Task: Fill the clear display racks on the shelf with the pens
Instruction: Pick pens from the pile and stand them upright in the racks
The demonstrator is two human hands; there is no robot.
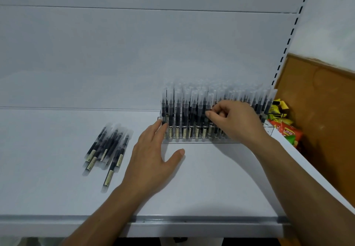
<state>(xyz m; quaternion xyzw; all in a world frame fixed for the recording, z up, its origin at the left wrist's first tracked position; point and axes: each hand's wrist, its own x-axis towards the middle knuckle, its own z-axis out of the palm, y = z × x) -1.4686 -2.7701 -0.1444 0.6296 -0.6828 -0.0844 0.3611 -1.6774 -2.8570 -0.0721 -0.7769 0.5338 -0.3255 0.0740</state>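
A clear display rack [192,141] stands on the white shelf [211,184] at the right, packed with several upright black pens with clear caps [184,111]. My right hand [234,120] reaches into the front rows and pinches one standing pen between thumb and fingertips. My left hand [153,155] lies flat on the shelf with straight fingers, its fingertips touching the rack's left front corner. A loose pile of several pens [107,149] lies on the shelf to the left of that hand.
The shelf's back panel rises behind the rack. A slotted upright [288,41] runs along the right side. Beyond it, colourful snack packets [286,130] sit by a brown board. The shelf's front edge [172,220] runs below my forearms.
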